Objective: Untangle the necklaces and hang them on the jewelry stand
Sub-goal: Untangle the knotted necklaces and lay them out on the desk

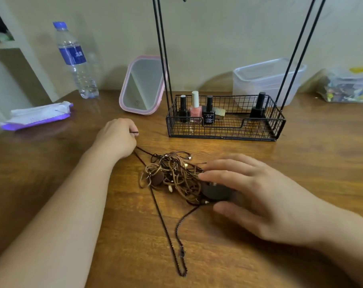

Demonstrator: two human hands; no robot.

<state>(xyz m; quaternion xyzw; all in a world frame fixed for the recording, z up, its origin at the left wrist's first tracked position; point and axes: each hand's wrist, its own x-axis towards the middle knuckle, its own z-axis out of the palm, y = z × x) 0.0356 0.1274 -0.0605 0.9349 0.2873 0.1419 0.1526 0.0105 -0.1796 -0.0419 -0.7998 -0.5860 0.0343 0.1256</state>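
A tangle of brown cord necklaces (172,175) with small pale beads and a round brown pendant lies on the wooden table (301,163). A dark chain (166,225) runs out of the heap toward me and loops back. My left hand (116,138) is fisted around a dark cord that leads from the heap, its end poking out past the fingers. My right hand (249,194) lies over the heap's right side with fingers spread, covering a dark round pendant (214,191). The black wire jewelry stand (226,119) rises behind the heap; its top is cut off.
Several nail polish bottles (195,110) stand in the stand's basket. A pink-framed mirror (142,86) leans at the back, a water bottle (74,61) and a wipes pack (37,117) to the left, a clear plastic tub (267,80) and a bag (346,86) at the right.
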